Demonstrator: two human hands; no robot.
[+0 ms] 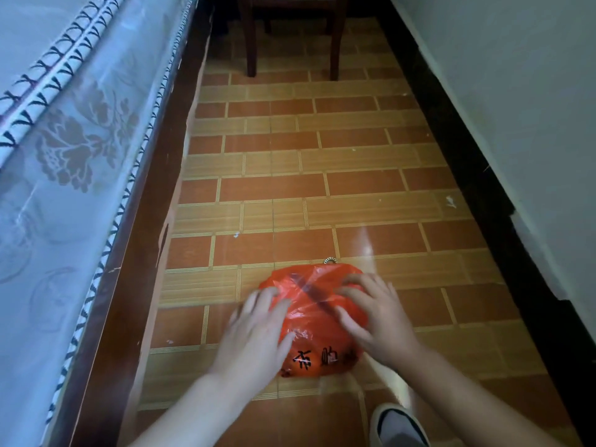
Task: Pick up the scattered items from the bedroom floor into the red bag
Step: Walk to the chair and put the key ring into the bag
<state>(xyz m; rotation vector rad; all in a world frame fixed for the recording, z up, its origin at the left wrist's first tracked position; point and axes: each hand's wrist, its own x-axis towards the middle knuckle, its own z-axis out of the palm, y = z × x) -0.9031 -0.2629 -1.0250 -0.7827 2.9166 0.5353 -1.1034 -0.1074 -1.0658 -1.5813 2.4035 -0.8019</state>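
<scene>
Red bag [314, 314] on floor [290, 175], at 6 o'clock in view. Left hand [258, 330] and right hand [375, 314] press flat on it, fingers spread, holding nothing. Floor looks cleared apart from small scraps; likely final step. Next: gather bag mouth, lift.

One red bag [317, 321], two hands on it, left hand [254, 333] and right hand [375, 314], one small metal chain loop [330, 260] at its far edge, one shoe [398, 425], two chair legs [251, 43], one bed [64, 156]
</scene>
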